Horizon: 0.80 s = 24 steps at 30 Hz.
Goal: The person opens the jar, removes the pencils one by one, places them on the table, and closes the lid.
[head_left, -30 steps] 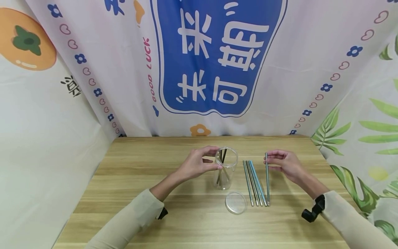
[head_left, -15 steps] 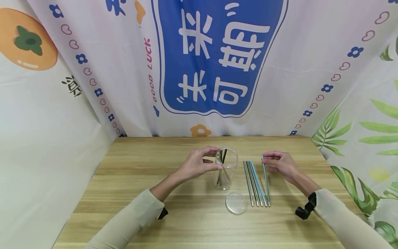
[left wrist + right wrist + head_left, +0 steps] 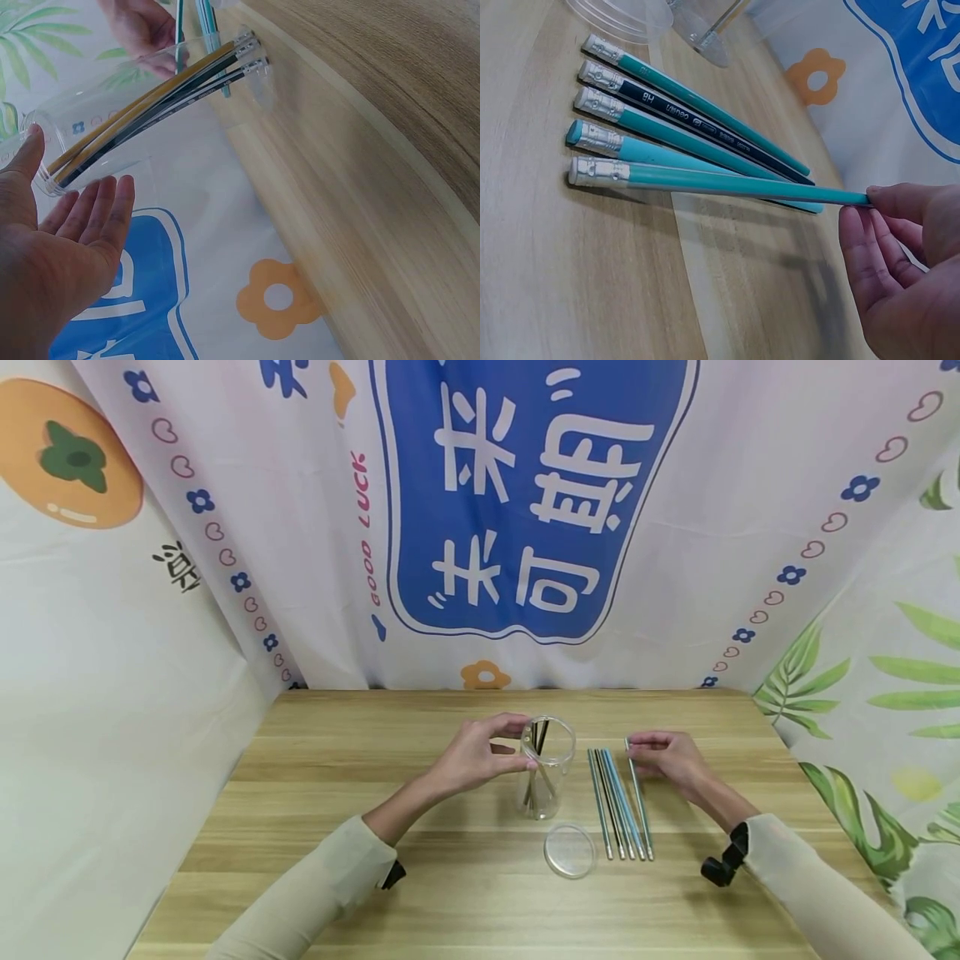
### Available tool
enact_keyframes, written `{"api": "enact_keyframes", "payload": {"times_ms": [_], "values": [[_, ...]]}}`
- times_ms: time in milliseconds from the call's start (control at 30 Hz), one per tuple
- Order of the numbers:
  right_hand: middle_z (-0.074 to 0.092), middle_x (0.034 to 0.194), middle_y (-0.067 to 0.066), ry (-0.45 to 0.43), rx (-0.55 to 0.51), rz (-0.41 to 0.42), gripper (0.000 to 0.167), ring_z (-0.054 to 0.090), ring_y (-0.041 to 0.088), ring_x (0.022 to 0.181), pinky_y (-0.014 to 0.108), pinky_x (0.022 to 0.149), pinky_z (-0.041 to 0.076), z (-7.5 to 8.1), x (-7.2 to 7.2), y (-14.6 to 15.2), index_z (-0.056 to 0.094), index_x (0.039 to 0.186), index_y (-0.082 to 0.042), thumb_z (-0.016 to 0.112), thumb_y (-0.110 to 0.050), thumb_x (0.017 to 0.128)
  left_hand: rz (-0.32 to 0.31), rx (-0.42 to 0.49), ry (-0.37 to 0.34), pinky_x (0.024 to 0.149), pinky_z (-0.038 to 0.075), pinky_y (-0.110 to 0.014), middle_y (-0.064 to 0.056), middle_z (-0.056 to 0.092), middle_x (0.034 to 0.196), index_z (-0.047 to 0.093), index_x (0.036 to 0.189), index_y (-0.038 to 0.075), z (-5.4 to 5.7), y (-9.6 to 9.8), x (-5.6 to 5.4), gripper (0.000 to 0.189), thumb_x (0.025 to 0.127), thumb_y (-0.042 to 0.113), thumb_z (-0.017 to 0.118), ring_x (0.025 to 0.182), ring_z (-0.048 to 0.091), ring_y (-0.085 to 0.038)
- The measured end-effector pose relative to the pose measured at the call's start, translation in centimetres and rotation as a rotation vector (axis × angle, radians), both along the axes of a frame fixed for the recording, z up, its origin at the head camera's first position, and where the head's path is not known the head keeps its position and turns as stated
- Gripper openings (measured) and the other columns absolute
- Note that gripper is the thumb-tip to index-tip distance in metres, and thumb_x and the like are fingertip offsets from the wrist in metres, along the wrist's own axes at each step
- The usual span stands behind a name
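My left hand holds a clear plastic jar near its rim, thumb on one side and fingers on the other. The jar stands upright on the table. Inside it lean a few pencils, eraser ends at the bottom. My right hand pinches the far end of a teal pencil between thumb and fingertips. That pencil's eraser end is down by the table, beside a row of several pencils. In the row are teal pencils, a black pencil and a light blue pencil.
A round clear lid lies on the wooden table in front of the jar. Printed cloth hangs behind the table's back edge and along both sides.
My right hand has moved left, swinging the far end of the teal pencil toward the row. Its eraser end has stayed about level with the others. My left hand and the jar hold still.
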State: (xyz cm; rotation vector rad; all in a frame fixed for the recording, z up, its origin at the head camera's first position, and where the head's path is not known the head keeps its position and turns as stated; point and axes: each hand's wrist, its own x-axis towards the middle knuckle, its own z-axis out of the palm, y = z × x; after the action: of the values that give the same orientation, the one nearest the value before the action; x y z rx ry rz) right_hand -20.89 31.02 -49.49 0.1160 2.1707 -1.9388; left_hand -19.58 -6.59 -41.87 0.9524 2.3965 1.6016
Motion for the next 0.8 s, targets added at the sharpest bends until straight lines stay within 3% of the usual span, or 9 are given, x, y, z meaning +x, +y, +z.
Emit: {"api": "enact_keyframes", "payload": {"times_ms": [567, 800], "values": [[0.076, 0.116, 0.019, -0.001, 0.099, -0.006, 0.040, 0.076, 0.013, 0.089, 0.030, 0.081, 0.068, -1.4, -0.7, -1.2, 0.061, 0.132, 0.016, 0.074, 0.001, 0.097, -0.005, -0.002, 0.005, 0.100, 0.063, -0.050, -0.018, 0.069, 0.138, 0.063, 0.141, -0.001, 0.0, 0.0, 0.1, 0.064, 0.086, 0.016, 0.091, 0.123, 0.069, -0.033], [0.077, 0.111, 0.021, 0.021, 0.206, -0.012, 0.038, 0.075, 0.012, 0.084, 0.030, 0.075, 0.069, -1.4, -0.7, -1.8, 0.066, 0.127, 0.014, 0.078, -0.001, 0.095, -0.004, -0.001, 0.002, 0.099, 0.064, -0.045, -0.018, 0.069, 0.138, 0.063, 0.140, -0.001, 0.2, 0.0, 0.2, 0.064, 0.085, 0.014, 0.091, 0.123, 0.069, -0.033]]}}
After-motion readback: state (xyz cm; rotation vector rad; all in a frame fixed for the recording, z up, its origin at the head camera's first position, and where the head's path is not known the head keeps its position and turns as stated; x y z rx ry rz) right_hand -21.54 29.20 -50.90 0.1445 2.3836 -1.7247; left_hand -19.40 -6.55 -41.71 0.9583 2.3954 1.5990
